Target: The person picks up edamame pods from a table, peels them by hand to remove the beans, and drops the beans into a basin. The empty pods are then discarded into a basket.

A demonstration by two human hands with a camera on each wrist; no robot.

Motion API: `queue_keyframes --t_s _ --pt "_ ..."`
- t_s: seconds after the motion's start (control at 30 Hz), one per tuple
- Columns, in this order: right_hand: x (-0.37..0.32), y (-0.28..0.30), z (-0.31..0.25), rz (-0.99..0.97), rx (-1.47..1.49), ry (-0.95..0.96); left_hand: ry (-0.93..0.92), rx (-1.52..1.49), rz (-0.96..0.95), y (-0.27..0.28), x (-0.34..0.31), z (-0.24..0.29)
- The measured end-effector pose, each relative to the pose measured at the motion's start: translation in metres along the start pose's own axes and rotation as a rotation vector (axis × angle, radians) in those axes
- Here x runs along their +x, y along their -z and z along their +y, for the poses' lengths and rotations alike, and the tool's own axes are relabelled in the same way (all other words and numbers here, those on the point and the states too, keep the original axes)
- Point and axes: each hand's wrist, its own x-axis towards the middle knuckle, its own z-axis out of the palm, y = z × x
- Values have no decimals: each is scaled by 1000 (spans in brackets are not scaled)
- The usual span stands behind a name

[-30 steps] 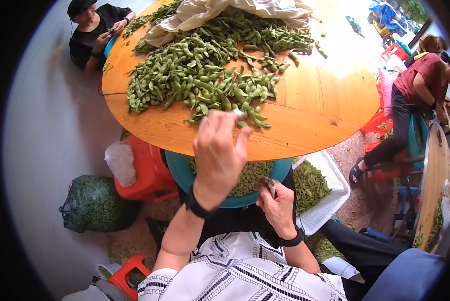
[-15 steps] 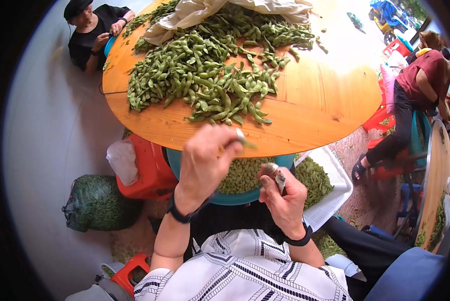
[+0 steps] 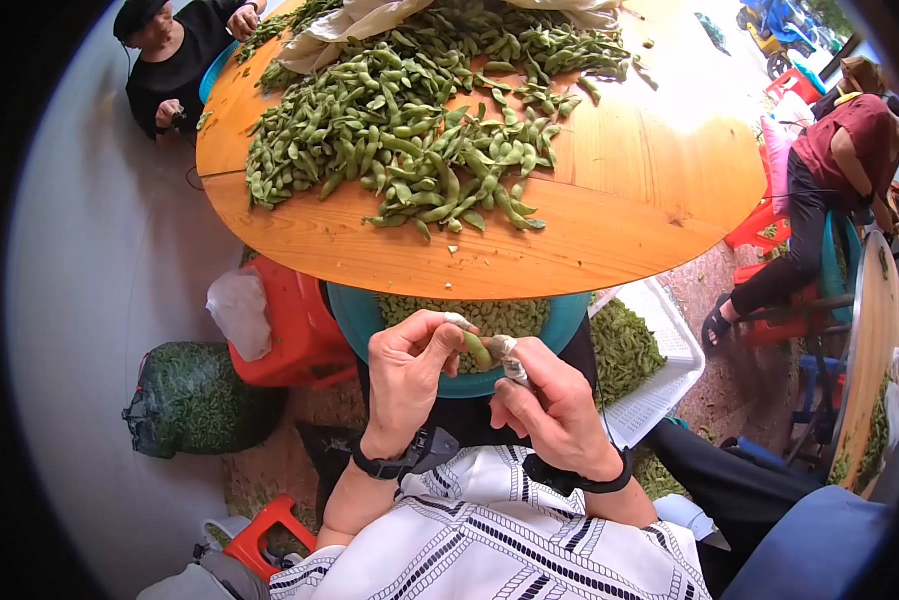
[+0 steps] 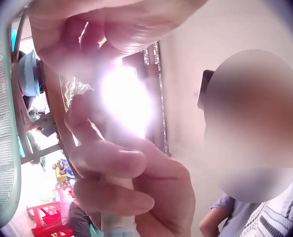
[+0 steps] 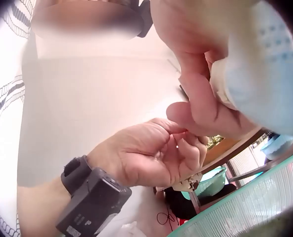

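Observation:
Over the basin (image 3: 357, 312) of shelled beans, both hands meet at a green soybean pod (image 3: 476, 350). My left hand (image 3: 401, 378) pinches one end of it between thumb and forefinger; a white wrap covers that forefinger's tip. At the pod's other end, my right hand (image 3: 554, 405) grips with curled fingers, and whitish wrapping (image 3: 514, 368) shows on its digits. In the right wrist view, a light blue wrap (image 5: 267, 69) looms close to the camera, and the left hand (image 5: 151, 153) is below. Glare and fingers hide the pod in the left wrist view.
Soybean pods (image 3: 399, 150) lie heaped on the round wooden table (image 3: 629, 235). A white crate (image 3: 684, 360) of pods stands right of the basin. To the left are a red stool (image 3: 289, 330) and a filled net bag (image 3: 204, 400). Other people sit at both sides.
My left hand has come back from the edge of the heap with a pod, down to the right hand above the basin. The right hand has turned its fingertips toward the pod.

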Motion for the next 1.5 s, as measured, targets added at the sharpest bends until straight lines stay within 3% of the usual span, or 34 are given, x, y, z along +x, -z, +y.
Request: queue_keyframes --t_s 0.1,0.4,0.63,0.67,0.73,0.8,0.93,1.1,1.2,1.27,1.3,1.37,1.4,1.47,1.5 --pt "1 -2 7 -19 -25 26 4 166 5 1 -4 6" --pt "-2 -2 23 -41 -43 108 -112 238 91 -5 -7 3" --pt "-5 -7 26 25 56 47 -181 354 -21 -1 -3 11" --pt "-5 -6 25 24 57 46 -72 259 -79 1 -3 10" --pt "-5 -3 20 -50 417 -299 40 162 -133 7 -2 9" --pt "-6 -1 21 -93 552 -375 318 -257 -289 16 1 2" --pt "-8 1 26 -241 814 -552 514 -553 -539 31 5 -11" --pt "-9 -3 26 -247 818 -583 556 -484 -487 33 4 -15" --pt "-12 -8 29 -259 848 -648 518 -559 -628 38 2 -22" --pt "-12 -8 27 -223 912 -617 560 -567 -521 34 0 -19" --pt "-12 -9 28 -222 911 -617 462 -432 -424 32 -2 -21" --pt "-11 -15 32 -10 336 -321 216 -49 -252 20 -9 -19" --pt "-11 -18 32 -7 334 -319 45 112 -163 12 -12 -22" --pt "-13 -25 31 152 -165 55 22 205 -70 10 -17 -33" --pt "-14 -29 26 180 -270 106 21 204 -67 8 -19 -32"
